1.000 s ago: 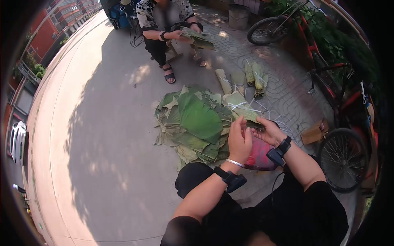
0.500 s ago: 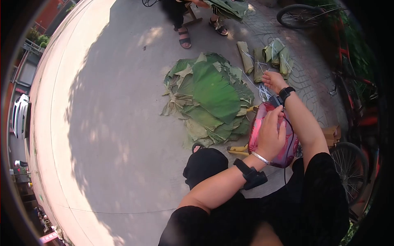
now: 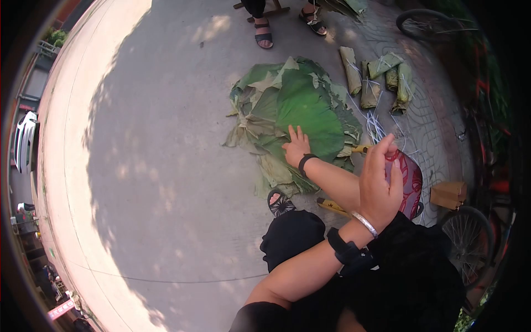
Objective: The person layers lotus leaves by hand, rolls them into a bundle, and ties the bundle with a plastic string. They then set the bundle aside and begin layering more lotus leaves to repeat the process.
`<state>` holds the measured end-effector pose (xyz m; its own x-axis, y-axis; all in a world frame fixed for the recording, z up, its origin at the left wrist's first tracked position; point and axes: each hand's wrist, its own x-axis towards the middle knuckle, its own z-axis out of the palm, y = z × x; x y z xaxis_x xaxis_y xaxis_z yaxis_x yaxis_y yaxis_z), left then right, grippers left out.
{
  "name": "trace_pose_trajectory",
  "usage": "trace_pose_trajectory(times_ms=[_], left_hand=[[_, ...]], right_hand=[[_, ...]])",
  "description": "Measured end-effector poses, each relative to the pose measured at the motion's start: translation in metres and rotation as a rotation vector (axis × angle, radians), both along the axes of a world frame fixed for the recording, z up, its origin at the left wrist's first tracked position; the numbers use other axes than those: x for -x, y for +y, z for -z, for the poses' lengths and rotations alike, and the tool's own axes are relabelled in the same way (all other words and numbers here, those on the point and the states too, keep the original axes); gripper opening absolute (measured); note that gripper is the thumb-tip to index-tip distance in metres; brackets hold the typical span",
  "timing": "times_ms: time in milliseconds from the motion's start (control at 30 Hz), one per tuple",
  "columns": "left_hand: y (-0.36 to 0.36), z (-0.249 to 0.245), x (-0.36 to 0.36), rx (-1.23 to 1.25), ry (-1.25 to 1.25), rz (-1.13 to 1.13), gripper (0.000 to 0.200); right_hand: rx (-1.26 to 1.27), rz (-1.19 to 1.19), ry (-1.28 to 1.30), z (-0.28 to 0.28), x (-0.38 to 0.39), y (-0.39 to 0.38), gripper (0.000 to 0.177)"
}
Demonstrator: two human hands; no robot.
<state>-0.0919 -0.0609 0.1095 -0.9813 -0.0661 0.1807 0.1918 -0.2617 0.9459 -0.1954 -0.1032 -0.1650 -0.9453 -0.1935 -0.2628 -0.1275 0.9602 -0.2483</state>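
A wide pile of large green and dry lotus leaves [image 3: 312,113] lies on the pavement in front of me. My right hand [image 3: 297,147] reaches across under my left arm and rests on the pile's near left part, fingers spread. My left hand [image 3: 381,180] is raised to the right of the pile, fingers stretched upward and thumb apart, with nothing visible in it. Behind it is a red-patterned object [image 3: 410,180], partly hidden; yellowish wooden pieces [image 3: 332,206] stick out nearby. White strings [image 3: 375,126] lie beyond my left hand.
Several tied leaf rolls [image 3: 381,67] lie at the back right. A person's sandalled feet [image 3: 264,37] are beyond the pile, near more leaves. A cardboard box [image 3: 448,195] and a bicycle wheel [image 3: 467,238] stand on the right. My own sandalled foot [image 3: 281,203] is close to the pile.
My right hand has moved from beside the strings, left and down onto the leaf pile. My left hand has lifted off the red-patterned object. The view has shifted slightly.
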Motion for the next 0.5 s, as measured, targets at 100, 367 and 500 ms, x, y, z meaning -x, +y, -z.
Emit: trace_pose_trajectory(times_ms=[100,367,500], left_hand=[[-0.006,0.001,0.003,-0.019,-0.020,-0.002,0.045],[-0.002,-0.001,-0.004,-0.130,-0.073,0.052,0.037],[-0.001,-0.003,-0.006,-0.082,-0.045,0.033,0.034]], right_hand=[[-0.134,0.022,0.075,0.022,0.000,0.004,0.039],[0.750,0.497,0.197,-0.046,0.043,0.067,0.049],[1.108,0.797,0.053,-0.025,0.051,0.099,0.049]])
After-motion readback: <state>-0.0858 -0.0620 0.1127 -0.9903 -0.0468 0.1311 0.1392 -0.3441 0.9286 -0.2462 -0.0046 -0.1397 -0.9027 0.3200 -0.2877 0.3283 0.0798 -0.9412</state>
